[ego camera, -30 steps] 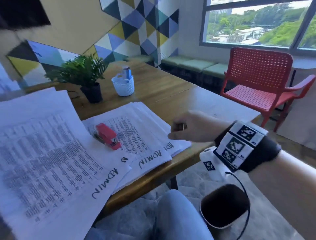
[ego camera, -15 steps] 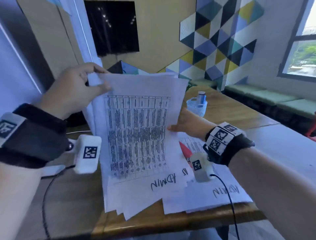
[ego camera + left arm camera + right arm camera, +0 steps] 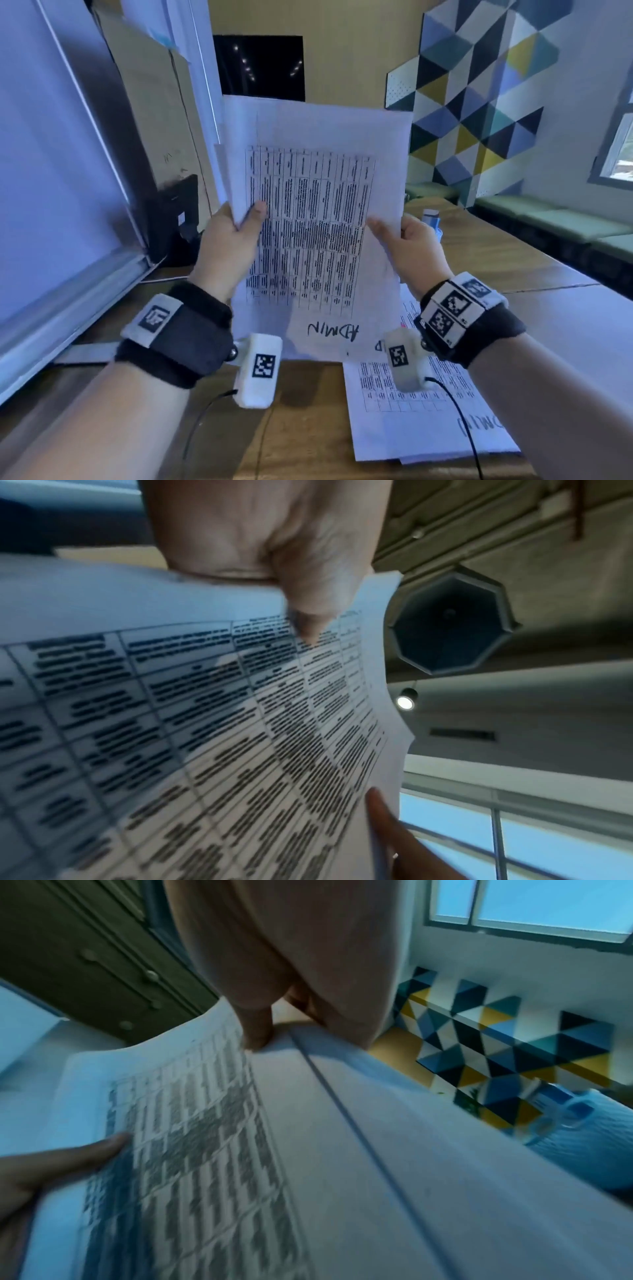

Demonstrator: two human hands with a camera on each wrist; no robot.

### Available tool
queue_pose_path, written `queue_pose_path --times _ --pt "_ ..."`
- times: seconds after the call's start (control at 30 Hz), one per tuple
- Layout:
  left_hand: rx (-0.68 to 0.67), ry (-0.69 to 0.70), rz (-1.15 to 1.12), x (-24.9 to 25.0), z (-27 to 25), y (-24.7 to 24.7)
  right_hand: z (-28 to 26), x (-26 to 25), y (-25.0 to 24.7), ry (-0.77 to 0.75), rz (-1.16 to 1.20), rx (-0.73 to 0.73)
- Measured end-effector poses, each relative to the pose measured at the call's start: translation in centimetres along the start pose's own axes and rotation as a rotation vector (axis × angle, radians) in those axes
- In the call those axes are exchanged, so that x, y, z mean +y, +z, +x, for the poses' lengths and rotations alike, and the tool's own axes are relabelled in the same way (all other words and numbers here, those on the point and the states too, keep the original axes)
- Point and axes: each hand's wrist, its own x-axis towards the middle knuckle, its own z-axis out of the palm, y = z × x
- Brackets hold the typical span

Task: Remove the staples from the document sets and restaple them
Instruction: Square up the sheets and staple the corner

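Change: the document set [image 3: 315, 226], half a second ago pinched at its top corner by the left hand alone, is now held upright above the desk [image 3: 534, 274] by both hands.
Left hand [image 3: 227, 246]: grips the set's left edge, thumb on the printed table, fingers curled behind.
Right hand [image 3: 412, 250]: grips the right edge, thumb on the front sheet; a second ago it hovered clear of the papers.
Meaning: the sheets look to be squared up, probably for stapling; no staple can be made out in the set.
Stapler: the red one seen earlier on the desk papers is hidden now.
Count: one set in the hands; at least two more sets [image 3: 421, 418] lying on the desk below it; one white basket [image 3: 432, 222] on the desk behind the right hand; two hands, both gripping.
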Motion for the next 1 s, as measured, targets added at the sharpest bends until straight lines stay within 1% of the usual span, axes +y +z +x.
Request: queue_pose_path --times 0.03,0.1,0.17,0.23,0.3,0.37,0.47,0.57,0.63,0.73,0.77,0.83,0.93,1.0 --pt "0.050 0.053 0.038 0.7 0.0 0.3 0.0 -0.4 0.3 -0.040 -0.023 0.045" --pt "0.113 0.115 0.072 1.7 0.1 0.8 0.0 -1.1 0.7 -0.131 -0.014 0.094" --pt "0.137 0.118 0.026 1.7 0.3 0.9 -0.2 -1.6 1.3 -0.187 0.002 0.072" --pt "0.117 0.061 -0.049 1.6 0.2 1.1 -0.6 -1.7 1.8 -0.158 -0.048 0.025" --pt "0.124 0.016 -0.085 1.2 0.2 1.4 -0.7 -1.1 2.3 -0.135 -0.082 0.022" --pt "0.163 0.034 -0.050 1.5 0.3 1.5 -0.6 -1.0 2.5 -0.128 -0.112 0.046" --pt "0.201 0.100 0.000 1.8 0.8 1.5 0.0 -0.8 2.6 -0.162 -0.069 0.114" --pt "0.174 0.040 -0.055 1.2 0.5 2.0 0.2 -0.3 2.6 -0.122 -0.021 0.106" --pt "0.179 0.004 -0.069 0.3 0.3 2.2 0.3 0.2 2.7 -0.100 -0.062 0.072" --pt "0.125 -0.043 -0.018 -0.8 0.5 2.3 0.4 0.1 2.9 -0.125 -0.085 0.026" --pt "0.128 -0.056 -0.004 -1.0 0.5 2.2 0.4 -0.1 3.0 -0.140 -0.092 0.014" --pt "0.163 -0.067 -0.006 -1.3 0.4 2.0 0.4 -0.4 3.0 -0.169 -0.107 0.005" --pt "0.122 -0.077 0.000 -1.3 -0.4 1.7 0.5 -0.4 2.8 -0.177 -0.107 0.013" --pt "0.097 -0.044 0.039 -1.8 -0.8 1.5 0.6 -0.3 2.5 -0.155 -0.117 0.008"
